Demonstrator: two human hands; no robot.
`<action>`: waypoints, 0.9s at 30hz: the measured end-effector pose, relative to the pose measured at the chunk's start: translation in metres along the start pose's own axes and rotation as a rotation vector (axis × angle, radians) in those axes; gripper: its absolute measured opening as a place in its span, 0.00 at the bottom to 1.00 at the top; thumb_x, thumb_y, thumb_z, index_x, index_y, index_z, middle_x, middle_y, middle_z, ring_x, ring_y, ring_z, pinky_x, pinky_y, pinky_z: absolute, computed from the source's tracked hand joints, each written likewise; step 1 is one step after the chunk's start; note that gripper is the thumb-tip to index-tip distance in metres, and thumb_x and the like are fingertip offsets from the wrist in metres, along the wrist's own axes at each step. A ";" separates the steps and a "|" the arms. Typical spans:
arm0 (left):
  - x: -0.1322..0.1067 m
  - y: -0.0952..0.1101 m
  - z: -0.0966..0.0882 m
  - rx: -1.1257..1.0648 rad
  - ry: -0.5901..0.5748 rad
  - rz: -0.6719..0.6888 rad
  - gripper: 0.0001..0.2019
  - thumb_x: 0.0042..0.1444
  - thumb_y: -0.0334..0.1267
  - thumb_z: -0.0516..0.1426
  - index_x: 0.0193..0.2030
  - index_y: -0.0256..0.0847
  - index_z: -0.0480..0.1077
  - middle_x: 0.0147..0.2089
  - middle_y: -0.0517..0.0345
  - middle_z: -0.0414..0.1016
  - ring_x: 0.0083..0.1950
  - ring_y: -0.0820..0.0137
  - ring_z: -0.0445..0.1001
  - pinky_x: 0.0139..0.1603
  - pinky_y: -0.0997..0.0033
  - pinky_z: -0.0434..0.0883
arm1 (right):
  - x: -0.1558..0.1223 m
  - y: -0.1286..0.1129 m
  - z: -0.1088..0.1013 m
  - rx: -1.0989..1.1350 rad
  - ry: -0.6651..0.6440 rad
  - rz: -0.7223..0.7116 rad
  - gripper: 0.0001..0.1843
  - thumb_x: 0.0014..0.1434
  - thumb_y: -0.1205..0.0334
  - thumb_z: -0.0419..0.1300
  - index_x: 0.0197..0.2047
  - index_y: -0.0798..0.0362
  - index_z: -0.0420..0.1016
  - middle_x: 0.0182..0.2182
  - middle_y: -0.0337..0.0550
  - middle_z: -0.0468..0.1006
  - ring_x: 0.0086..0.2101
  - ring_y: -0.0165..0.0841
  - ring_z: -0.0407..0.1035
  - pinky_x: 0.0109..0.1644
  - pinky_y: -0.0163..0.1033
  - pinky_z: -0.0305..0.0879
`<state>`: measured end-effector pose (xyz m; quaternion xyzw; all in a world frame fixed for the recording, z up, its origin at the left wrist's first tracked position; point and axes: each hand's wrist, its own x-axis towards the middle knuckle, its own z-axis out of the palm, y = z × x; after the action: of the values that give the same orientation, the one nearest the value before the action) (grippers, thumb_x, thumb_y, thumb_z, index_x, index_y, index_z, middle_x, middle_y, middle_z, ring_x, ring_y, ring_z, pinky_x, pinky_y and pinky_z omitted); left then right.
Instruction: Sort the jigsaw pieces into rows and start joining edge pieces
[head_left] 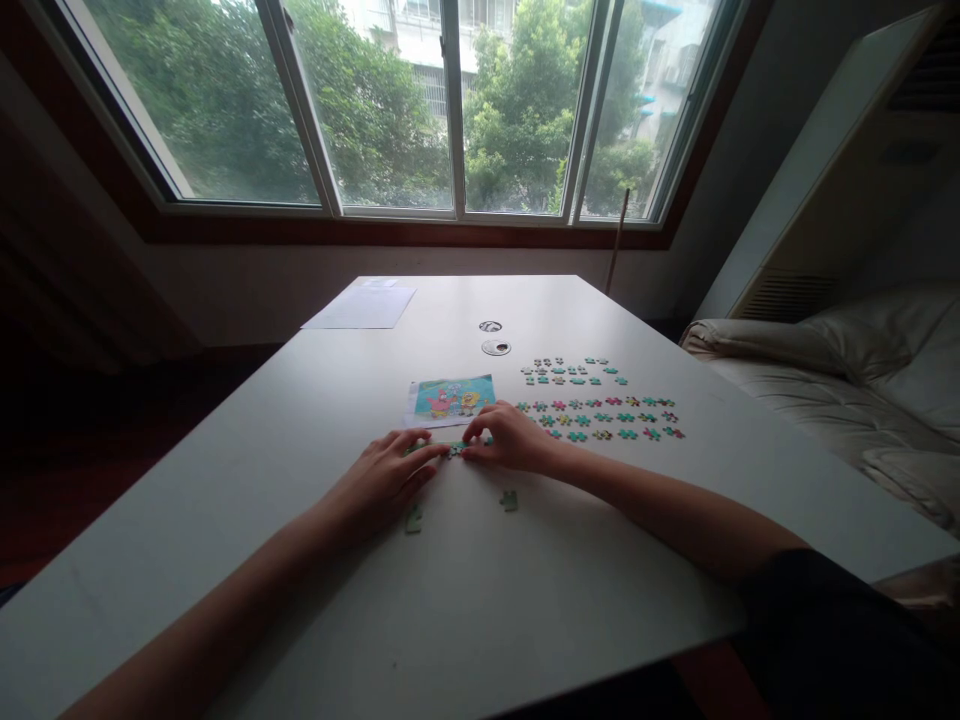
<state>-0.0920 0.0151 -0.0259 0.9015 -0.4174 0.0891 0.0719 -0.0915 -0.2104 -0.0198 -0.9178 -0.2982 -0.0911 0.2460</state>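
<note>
A short strip of joined jigsaw pieces [455,450] lies on the table between my two hands, its ends partly covered by fingers. My left hand [390,470] rests at the strip's left end, fingertips gripping it against the table. From the right, my right hand [510,437] has thumb and index finger closed on a jigsaw piece at the strip's other end; the fingers hide most of that piece. Nearer to me lie two loose greenish pieces, a left one [413,518] and a right one [509,500]. Just beyond the strip is a printed cartoon picture [454,396].
Several rows of loose jigsaw pieces [626,418] spread over the right side of the white table [465,620]. White paper [364,307] lies at the far left corner. Two round fittings [496,348] sit in the tabletop. A pale sofa [847,350] stands to the right.
</note>
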 end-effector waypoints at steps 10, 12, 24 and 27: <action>0.000 -0.002 0.002 -0.016 0.006 0.003 0.17 0.61 0.41 0.44 0.54 0.51 0.63 0.53 0.51 0.63 0.53 0.59 0.62 0.48 0.56 0.64 | -0.002 0.000 0.003 -0.026 0.027 -0.075 0.08 0.51 0.60 0.61 0.34 0.52 0.77 0.31 0.43 0.73 0.33 0.30 0.63 0.40 0.34 0.56; 0.000 -0.002 0.002 -0.013 0.001 0.002 0.17 0.61 0.41 0.44 0.54 0.51 0.63 0.54 0.51 0.63 0.53 0.59 0.62 0.48 0.56 0.64 | -0.003 0.000 0.005 -0.028 0.028 -0.085 0.07 0.52 0.61 0.60 0.34 0.52 0.77 0.30 0.43 0.73 0.33 0.29 0.63 0.39 0.34 0.56; 0.000 -0.001 0.002 -0.014 0.022 0.003 0.16 0.60 0.41 0.44 0.54 0.52 0.63 0.53 0.51 0.64 0.52 0.59 0.63 0.48 0.57 0.64 | -0.004 0.001 0.007 -0.094 0.050 -0.113 0.07 0.55 0.63 0.57 0.33 0.52 0.77 0.29 0.43 0.73 0.31 0.28 0.61 0.36 0.33 0.55; 0.000 -0.001 0.002 -0.021 0.017 0.010 0.16 0.60 0.41 0.45 0.54 0.52 0.63 0.53 0.52 0.63 0.52 0.59 0.63 0.48 0.56 0.65 | -0.004 0.000 0.007 -0.097 0.042 -0.093 0.07 0.55 0.64 0.56 0.33 0.53 0.77 0.28 0.43 0.73 0.30 0.28 0.61 0.36 0.33 0.55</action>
<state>-0.0911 0.0153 -0.0276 0.8978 -0.4221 0.0929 0.0847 -0.0948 -0.2089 -0.0270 -0.9116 -0.3305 -0.1361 0.2030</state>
